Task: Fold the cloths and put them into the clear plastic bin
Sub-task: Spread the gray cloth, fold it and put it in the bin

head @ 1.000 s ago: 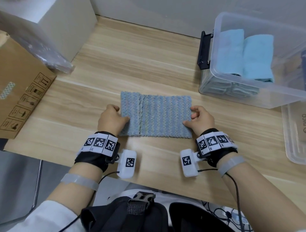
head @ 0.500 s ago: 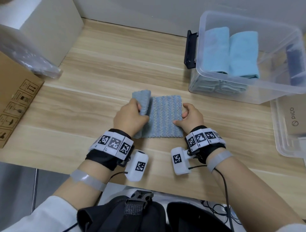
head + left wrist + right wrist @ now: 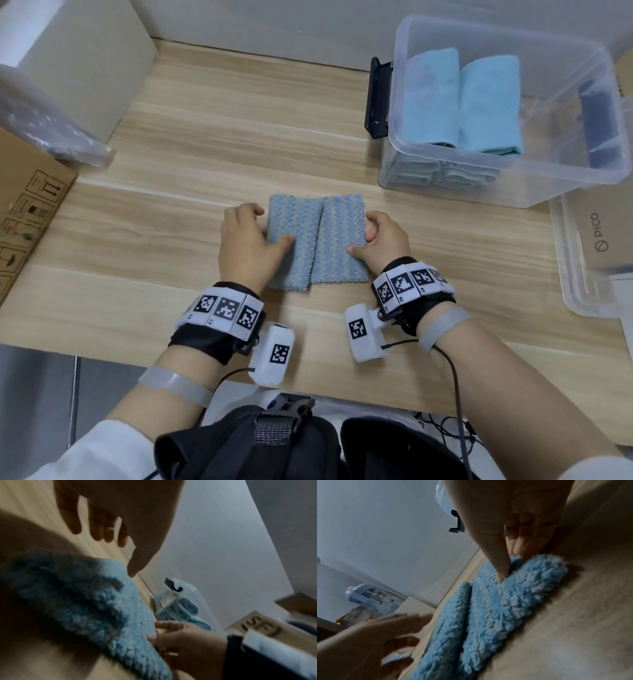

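Note:
A fuzzy blue cloth (image 3: 339,240) (image 3: 488,608) lies on the wooden table in front of me, its left flap folded over to the middle seam. My left hand (image 3: 260,233) (image 3: 111,536) sits at the cloth's left fold. Its thumb rests on top and its fingers are loose over the table. My right hand (image 3: 370,236) (image 3: 508,555) pinches the cloth's right edge, thumb on top and fingers beneath. The clear plastic bin (image 3: 513,185) stands at the back right with folded light-blue cloths (image 3: 462,102) inside.
A cardboard box (image 3: 27,205) and a plastic-wrapped bundle (image 3: 44,126) lie at the left, beside a white box (image 3: 85,68). A clear lid (image 3: 589,257) over a PICO carton sits at the right edge. The table's front edge runs just under my wrists.
My left hand carried the cloth's left flap over to the right, laid it down at the middle and let go. The right hand stayed at the right edge.

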`<state>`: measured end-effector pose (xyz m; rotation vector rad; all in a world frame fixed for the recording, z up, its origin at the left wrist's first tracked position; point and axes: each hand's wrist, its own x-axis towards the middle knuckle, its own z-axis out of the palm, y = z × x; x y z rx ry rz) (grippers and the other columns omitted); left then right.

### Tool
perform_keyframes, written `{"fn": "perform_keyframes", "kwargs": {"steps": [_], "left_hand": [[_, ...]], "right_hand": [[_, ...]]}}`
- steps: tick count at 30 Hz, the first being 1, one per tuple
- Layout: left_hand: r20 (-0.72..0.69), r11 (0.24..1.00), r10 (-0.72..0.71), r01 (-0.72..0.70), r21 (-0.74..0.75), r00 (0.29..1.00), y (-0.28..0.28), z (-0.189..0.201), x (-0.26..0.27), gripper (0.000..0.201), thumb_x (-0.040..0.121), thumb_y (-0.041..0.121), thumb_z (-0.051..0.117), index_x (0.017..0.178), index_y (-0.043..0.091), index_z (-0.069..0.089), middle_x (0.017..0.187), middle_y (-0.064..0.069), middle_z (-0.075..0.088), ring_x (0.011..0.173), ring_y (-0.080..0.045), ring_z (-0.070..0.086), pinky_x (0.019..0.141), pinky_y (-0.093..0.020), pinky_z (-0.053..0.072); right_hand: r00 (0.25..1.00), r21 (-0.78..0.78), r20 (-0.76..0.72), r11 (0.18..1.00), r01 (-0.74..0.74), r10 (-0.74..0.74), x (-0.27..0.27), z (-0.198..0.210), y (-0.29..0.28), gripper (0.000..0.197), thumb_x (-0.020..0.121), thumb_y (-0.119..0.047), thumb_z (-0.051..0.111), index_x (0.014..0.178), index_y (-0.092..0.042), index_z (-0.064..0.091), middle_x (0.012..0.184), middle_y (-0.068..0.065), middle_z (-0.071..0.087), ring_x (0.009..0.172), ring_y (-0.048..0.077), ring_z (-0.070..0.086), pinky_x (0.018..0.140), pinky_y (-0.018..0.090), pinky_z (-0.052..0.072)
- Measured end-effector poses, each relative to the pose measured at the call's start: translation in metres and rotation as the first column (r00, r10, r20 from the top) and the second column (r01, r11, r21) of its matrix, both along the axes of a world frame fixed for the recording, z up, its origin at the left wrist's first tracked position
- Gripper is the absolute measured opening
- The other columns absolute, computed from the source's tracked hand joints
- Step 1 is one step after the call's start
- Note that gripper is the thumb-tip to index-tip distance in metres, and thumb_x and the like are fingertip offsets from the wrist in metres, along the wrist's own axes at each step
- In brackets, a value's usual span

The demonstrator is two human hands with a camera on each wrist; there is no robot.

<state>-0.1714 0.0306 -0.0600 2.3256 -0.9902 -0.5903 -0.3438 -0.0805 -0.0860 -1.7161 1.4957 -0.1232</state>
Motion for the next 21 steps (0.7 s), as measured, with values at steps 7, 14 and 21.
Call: {"fn": "perform_keyframes", "kwargs": {"steps": [7,14,21], "left_hand": [[0.046,0.965,-0.225,0.216,0.152,0.973,-0.023,-0.005,-0.023,0.048,0.069,0.041,0.072,0.099,0.016,0.044,0.102,-0.002,0.047,0.093,-0.021,0.046,0.077,-0.035,0.041],[-0.159,0.981,0.188,-0.194,-0.021,0.969,-0.003,0.006,0.013,0.008,0.078,0.014,0.055,0.084,0.017,0.050,0.081,0.000,0.054,0.080,-0.021,0.048,0.068,-0.025,0.031],[-0.294,0.950,0.288,-0.311,-0.033,0.911,0.007,0.002,0.028,0.013,0.079,0.015,0.057,0.091,0.014,0.051,0.080,0.004,0.052,0.083,-0.021,0.052,0.075,-0.034,0.042]], "right_hand": [[1.000,0.002,-0.002,1.000,-0.028,0.028,0.000,0.002,0.000,0.069,0.070,-0.017,0.076,0.131,-0.018,0.043,0.097,-0.001,0.048,0.084,0.013,0.048,0.077,0.022,0.036],[0.999,0.000,0.013,0.999,-0.052,0.052,-0.001,0.003,-0.001,0.068,0.070,-0.016,0.076,0.130,-0.019,0.044,0.098,0.000,0.048,0.084,0.012,0.047,0.077,0.024,0.037],[0.998,-0.004,0.019,0.999,-0.052,0.052,-0.002,0.002,-0.002,0.068,0.069,-0.017,0.076,0.129,-0.020,0.044,0.097,0.001,0.049,0.083,0.014,0.048,0.077,0.025,0.039]]}}
